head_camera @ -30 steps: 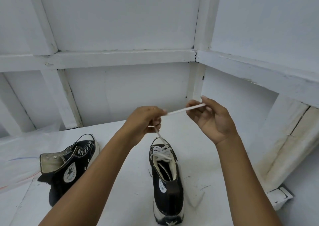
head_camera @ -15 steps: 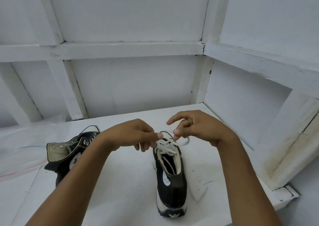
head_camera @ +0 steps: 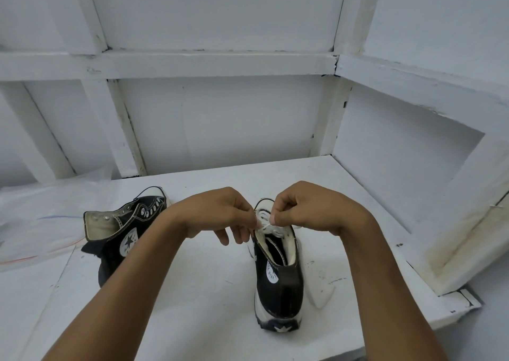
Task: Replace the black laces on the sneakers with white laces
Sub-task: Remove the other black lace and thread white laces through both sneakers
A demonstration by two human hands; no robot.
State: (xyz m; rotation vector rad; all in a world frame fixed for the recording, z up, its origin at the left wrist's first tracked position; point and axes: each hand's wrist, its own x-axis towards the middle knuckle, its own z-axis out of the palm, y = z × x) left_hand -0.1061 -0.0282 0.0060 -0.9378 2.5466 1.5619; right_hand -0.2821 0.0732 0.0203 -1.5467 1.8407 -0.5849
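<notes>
Black laced sneaker [head_camera: 278, 286]: stands upright on its sole on the white table [head_camera: 192, 305], directly below both hands. Its heel faces the person and its toe points away toward the back wall, so the long axis runs near to far.
Left hand [head_camera: 220, 214]: hovers over the sneaker's collar. Thumb and forefinger pinch the white lace [head_camera: 265, 225], and the other fingers hang curled.
Right hand [head_camera: 311, 209]: just beside the left hand, knuckles up. Its curled fingers nip the same lace at the top eyelets.
White lace: crossed over the tongue and bunched between the two hands.
Second sneaker [head_camera: 124, 239]: well left of the left hand and tipped onto its side. Its toe points away and rightward.
Plastic sheet [head_camera: 41, 217]: farther left of that hand, crumpled at the table's edge.
</notes>
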